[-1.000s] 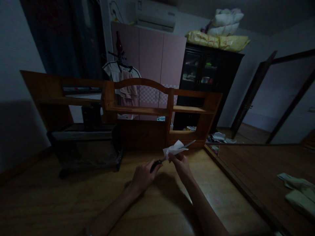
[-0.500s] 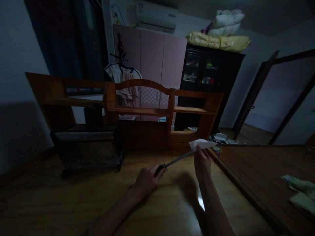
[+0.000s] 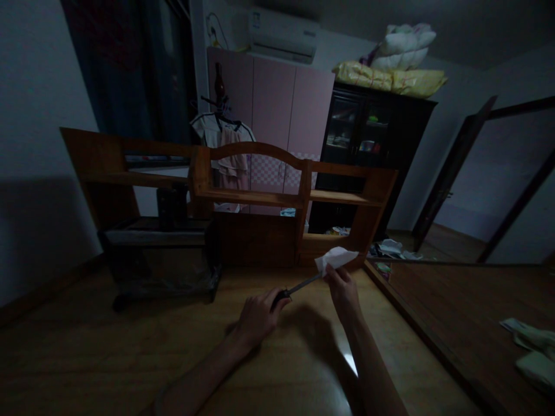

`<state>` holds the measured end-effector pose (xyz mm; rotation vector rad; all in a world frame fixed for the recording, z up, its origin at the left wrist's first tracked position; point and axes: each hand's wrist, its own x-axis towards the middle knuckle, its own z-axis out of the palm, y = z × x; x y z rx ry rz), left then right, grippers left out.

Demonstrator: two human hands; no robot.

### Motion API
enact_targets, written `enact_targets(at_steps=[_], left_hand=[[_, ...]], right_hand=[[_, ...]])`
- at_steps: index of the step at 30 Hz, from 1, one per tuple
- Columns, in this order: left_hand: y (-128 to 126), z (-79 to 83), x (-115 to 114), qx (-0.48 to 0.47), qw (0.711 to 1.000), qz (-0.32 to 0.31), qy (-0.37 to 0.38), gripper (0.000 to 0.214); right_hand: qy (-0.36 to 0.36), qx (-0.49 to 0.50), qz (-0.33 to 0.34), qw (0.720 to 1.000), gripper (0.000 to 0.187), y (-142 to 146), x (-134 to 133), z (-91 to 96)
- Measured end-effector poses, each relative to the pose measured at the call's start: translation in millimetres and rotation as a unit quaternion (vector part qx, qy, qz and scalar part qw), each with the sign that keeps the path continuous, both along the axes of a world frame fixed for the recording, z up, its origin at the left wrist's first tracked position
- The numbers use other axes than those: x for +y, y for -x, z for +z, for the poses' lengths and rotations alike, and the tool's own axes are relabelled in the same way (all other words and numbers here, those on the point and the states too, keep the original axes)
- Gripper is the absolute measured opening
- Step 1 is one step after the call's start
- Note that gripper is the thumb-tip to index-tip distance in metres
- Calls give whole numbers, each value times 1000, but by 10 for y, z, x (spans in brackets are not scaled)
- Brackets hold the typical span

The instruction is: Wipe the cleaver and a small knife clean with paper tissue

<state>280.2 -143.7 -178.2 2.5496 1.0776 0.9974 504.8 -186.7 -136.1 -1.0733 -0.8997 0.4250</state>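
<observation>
My left hand (image 3: pixel 256 318) is closed around the dark handle of a slim-bladed knife (image 3: pixel 305 283), which has a small crossguard. The grey blade points up and to the right over the wooden tabletop (image 3: pixel 199 352). Pinched in my right hand (image 3: pixel 344 292) is a white tissue (image 3: pixel 338 259), folded against the blade. The tissue and fingers hide the blade's far part, so its tip cannot be made out. Both hands are raised above the tabletop, and the right one casts a shadow on it.
A wooden shelf unit (image 3: pixel 255 197) stands along the far edge. At left is a dark, plastic-wrapped box-like item (image 3: pixel 160 260). A raised wooden ledge (image 3: pixel 407 312) runs along the right, with pale cloth (image 3: pixel 531 341) beyond it. The room is dim.
My right hand and the tissue have slid along the blade toward the handle, moving left. My left hand keeps its grip almost in place. The view has shifted slightly.
</observation>
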Motion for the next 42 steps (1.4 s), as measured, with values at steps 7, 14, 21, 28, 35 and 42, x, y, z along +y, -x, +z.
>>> enact_targets(at_steps=[7,14,21,28,35,42], left_hand=[[-12,2,5,0,1000,10,-7,29],[-37,13,15,-16,1000,0,4,32],[-50,28,19,-5,1000,-13,23,36],[-59,40,-21,-2,997,-61,43,33],[-22,-15,9,7,999,-40,30,32],[-17,-65,60,19,1000,5,15,32]], right_hand=[[66,-22,150,986,28,200,59,-83],[63,-13,132,989,27,200,71,-80],[21,45,8,999,29,-35,75,-62],[-15,78,-92,993,44,-213,-104,87],[-11,67,-80,994,37,-200,-128,104],[33,53,28,998,33,52,59,-73]])
